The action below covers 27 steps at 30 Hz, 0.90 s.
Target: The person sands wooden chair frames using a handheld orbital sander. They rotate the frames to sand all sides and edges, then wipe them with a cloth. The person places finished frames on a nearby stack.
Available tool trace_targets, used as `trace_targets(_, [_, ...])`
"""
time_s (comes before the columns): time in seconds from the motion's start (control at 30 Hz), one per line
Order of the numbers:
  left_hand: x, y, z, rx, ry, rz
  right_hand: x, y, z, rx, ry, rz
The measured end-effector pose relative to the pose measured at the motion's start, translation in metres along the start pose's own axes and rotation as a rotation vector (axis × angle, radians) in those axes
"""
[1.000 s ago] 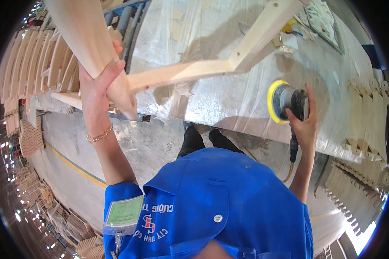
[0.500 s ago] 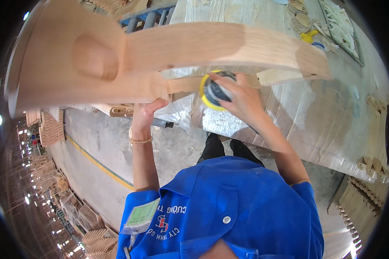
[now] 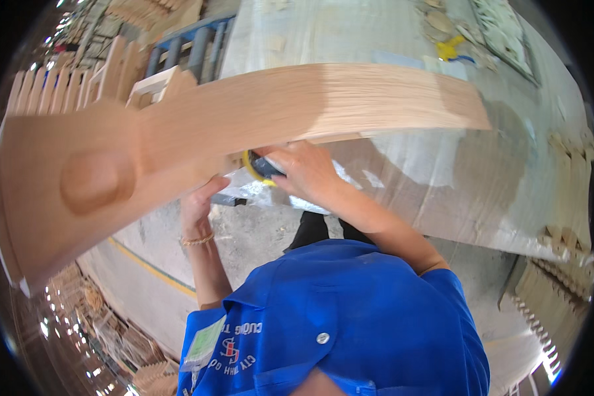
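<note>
A large pale wooden furniture frame (image 3: 297, 99) spans the view, raised close to me. Its broad left end has a rounded hollow, and its curved bar reaches to the right over the table. My left hand (image 3: 198, 201) grips the lower edge of the broad end, thumb in sight and the other fingers mostly hidden behind the wood. My right hand (image 3: 303, 168) is closed round a round black sander (image 3: 268, 169) with a yellow rim. The sander sits against the underside of the frame near my left hand, partly hidden by the wood and my fingers.
A work table (image 3: 435, 191) covered in clear film lies beneath. A yellow tool (image 3: 449, 49) and a tray of white pieces (image 3: 505, 36) are at its far right. Grey rollers (image 3: 198, 51) stand far left, beside stacked wooden parts (image 3: 56, 89). More wooden parts (image 3: 541, 303) stand right.
The frame has tilted, its broad left end dropping toward me and its bar shifting. My right hand and the sander have moved left, closer to my left hand, which has moved slightly left and down.
</note>
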<state>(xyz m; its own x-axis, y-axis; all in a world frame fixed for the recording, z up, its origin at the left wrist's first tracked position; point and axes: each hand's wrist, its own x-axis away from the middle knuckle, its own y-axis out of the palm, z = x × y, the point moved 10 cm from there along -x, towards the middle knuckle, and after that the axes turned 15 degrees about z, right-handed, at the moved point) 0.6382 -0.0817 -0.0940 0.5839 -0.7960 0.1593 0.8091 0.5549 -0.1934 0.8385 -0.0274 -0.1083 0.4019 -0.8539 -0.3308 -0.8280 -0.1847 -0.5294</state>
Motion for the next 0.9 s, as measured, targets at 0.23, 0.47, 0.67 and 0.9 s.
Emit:
trace_targets(0.23, [-0.003,-0.009,-0.010,0.058,-0.011,0.032,0.038,-0.061,0.044,0.094,0.162,0.193])
trace_targets(0.47, [-0.004,-0.001,0.002,0.013,0.085,0.029,0.038,-0.075,0.085,0.148,0.264,0.282])
trace_targets(0.67, [0.002,0.030,0.058,-0.143,0.405,0.006,0.052,-0.084,0.065,0.098,0.273,0.143])
trace_targets(0.9, [-0.007,0.028,0.162,-0.229,0.417,-0.057,0.090,-0.133,0.039,0.120,0.406,-0.066])
